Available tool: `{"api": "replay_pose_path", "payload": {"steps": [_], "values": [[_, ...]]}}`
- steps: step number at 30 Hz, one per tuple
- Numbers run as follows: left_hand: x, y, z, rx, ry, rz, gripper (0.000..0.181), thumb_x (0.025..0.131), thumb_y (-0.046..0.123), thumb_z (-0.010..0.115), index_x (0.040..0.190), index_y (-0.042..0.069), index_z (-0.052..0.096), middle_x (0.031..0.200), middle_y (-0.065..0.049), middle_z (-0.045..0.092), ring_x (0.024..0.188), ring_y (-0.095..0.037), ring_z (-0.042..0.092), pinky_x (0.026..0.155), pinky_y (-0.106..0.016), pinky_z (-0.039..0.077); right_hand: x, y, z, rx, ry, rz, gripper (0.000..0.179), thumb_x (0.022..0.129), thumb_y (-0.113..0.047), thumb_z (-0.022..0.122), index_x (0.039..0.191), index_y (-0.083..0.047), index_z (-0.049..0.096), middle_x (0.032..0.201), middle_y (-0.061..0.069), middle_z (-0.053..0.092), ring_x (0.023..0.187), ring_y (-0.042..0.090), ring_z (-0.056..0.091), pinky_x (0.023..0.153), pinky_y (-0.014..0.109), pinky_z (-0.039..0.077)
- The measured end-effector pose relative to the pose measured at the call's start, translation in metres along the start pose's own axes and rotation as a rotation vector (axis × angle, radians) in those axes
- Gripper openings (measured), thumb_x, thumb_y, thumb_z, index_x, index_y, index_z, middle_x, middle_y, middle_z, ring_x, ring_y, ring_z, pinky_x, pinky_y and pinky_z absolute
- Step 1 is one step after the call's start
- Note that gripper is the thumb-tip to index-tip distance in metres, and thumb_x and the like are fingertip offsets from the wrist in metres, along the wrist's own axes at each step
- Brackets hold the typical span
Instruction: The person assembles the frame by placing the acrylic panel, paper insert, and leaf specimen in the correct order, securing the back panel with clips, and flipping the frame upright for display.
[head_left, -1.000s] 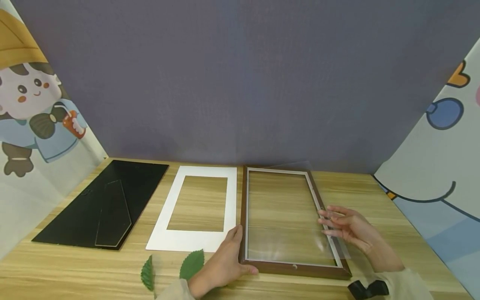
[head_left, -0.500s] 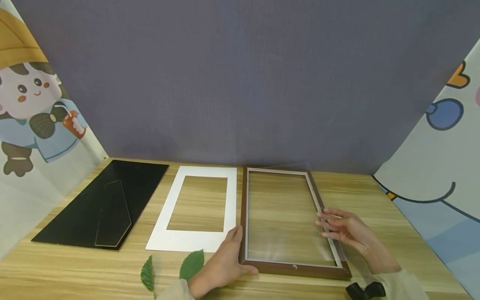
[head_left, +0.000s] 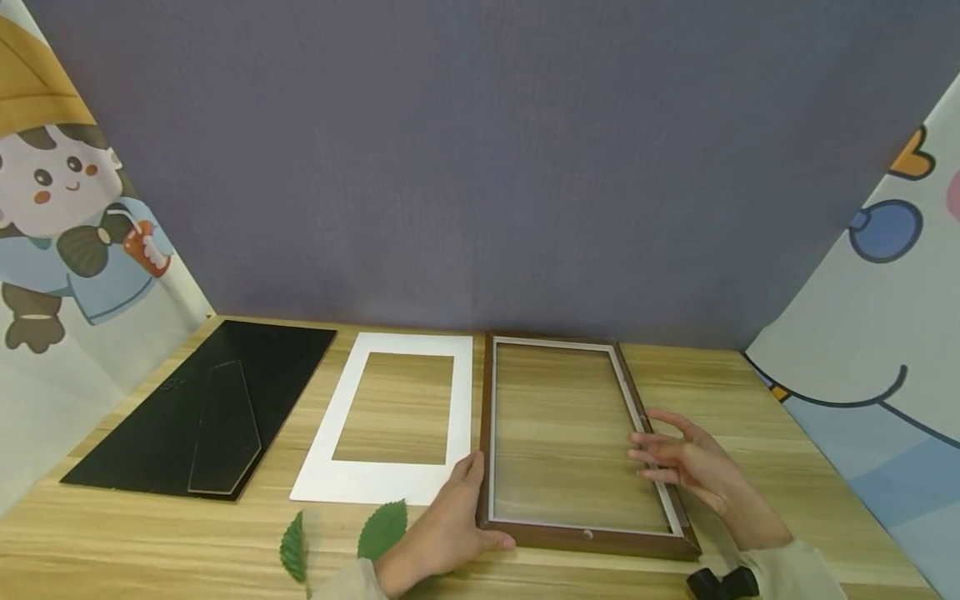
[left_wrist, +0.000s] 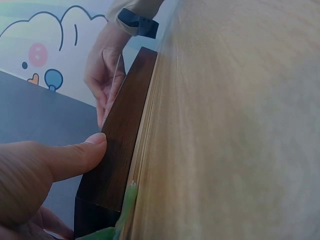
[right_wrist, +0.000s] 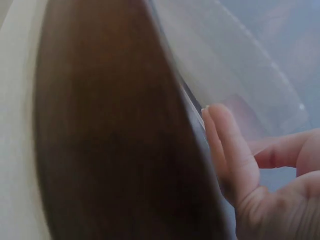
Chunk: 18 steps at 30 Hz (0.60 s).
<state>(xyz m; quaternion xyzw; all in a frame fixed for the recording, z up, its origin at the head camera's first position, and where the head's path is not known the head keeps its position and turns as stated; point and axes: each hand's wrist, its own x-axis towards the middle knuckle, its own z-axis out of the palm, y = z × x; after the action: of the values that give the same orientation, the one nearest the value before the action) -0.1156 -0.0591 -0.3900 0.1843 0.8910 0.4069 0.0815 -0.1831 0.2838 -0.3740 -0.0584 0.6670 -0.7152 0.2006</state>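
A brown picture frame with a pale inner lip lies on the table. My left hand holds its near left corner, the thumb along the front edge and the other fingers at the left side. In the left wrist view that thumb presses the brown edge. Over the frame's right side, my right hand holds a clear plastic sheet by its edge. That sheet is tilted in the right wrist view and hardly visible from the head. The right fingertips are close to the frame's edge.
Left of the frame lies a white mat with a cut-out window. Farther left is a black backing board with a stand. Two green leaves, one small and one broad, lie near the left forearm. A grey panel rises behind the table.
My right hand has shifted slightly left with the clear sheet. The sheet's far corner no longer shows beyond the frame's top edge. The left hand and the frame stay put.
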Motion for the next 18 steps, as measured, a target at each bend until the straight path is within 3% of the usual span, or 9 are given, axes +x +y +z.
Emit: {"api": "replay_pose_path", "payload": {"steps": [18], "values": [[-0.0003,0.0001,0.0009,-0.005,-0.003,-0.003,0.11,0.068,0.033,0.084,0.142,-0.018,0.021,0.149,-0.035,0.021,0.133,-0.051,0.031,0.103,-0.056,0.038,0.0002,0.0003,0.0022,-0.166,-0.022,-0.008,0.074,0.094,0.004,0.044,0.146,0.011,-0.008,0.112,-0.002,0.061,0.1,0.01,0.066,0.082,0.03,0.057]]}}
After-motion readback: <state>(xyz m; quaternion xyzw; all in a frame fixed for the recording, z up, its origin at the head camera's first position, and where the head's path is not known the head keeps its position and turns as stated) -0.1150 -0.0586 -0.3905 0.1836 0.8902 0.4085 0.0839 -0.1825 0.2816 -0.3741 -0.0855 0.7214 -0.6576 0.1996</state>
